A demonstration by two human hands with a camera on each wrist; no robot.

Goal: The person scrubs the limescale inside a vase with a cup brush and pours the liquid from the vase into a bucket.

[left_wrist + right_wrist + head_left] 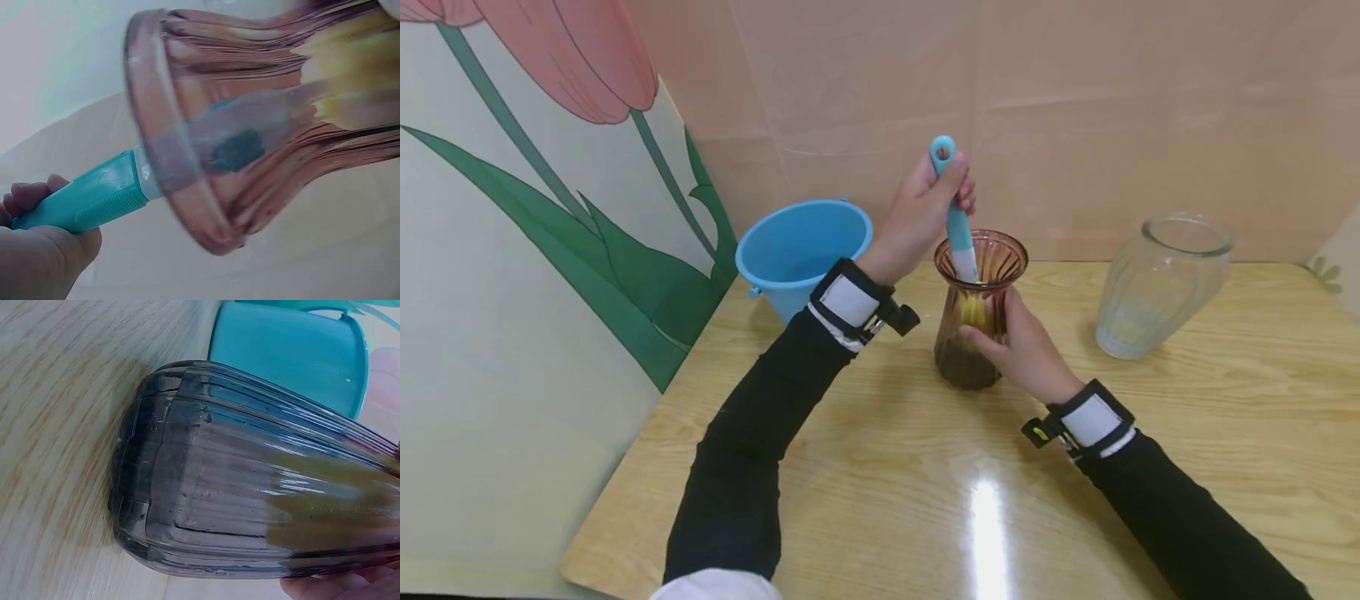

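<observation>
Head view: scrubbing underway, left hand (925, 204) gripping brush (957, 218) inside amber vase (977, 312), right hand (1026, 350) clasping it; probably deeper strokes next.

Brush handle (956, 218): teal, white-collared, yellow head being seen through glass.
Ribbed vase (976, 333): amber-brown, being shown darker at its base.
Bucket (801, 250): light blue.
Second vase (1159, 287): clear.
Table (880, 500): pale wood grain.
Wall panel (535, 208): cream, pink tulip, green leaves.
Sleeves (752, 450): black.

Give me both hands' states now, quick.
Left hand: closed round the teal brush handle.
Right hand: holding the amber vase by its side.
</observation>
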